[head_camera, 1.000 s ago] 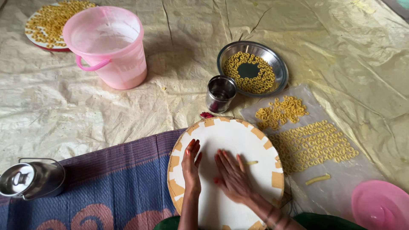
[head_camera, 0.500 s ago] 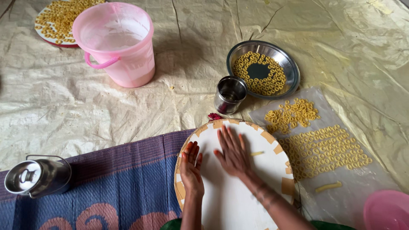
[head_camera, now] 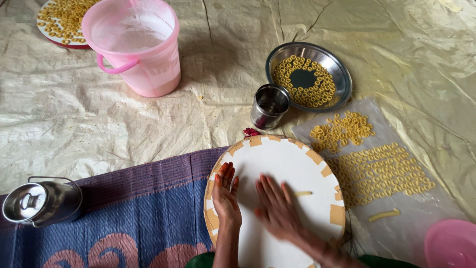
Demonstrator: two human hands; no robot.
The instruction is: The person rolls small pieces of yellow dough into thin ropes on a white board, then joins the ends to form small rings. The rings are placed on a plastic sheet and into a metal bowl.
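Underneath everything, a creased pale plastic sheet [head_camera: 74, 119] covers the floor, with a purple and blue woven mat [head_camera: 129, 218] over its near side. On the mat's edge sits a round white board [head_camera: 282, 159] with tan taped rim. Both hands lie flat and open on it, grasping nothing: the left hand [head_camera: 225, 196] near the board's left rim, the right hand [head_camera: 277, 208] at its middle. A short yellow dough strip [head_camera: 303, 193] lies just beyond the right hand's fingertips, to its right, long axis running left to right; the right hand is nearer.
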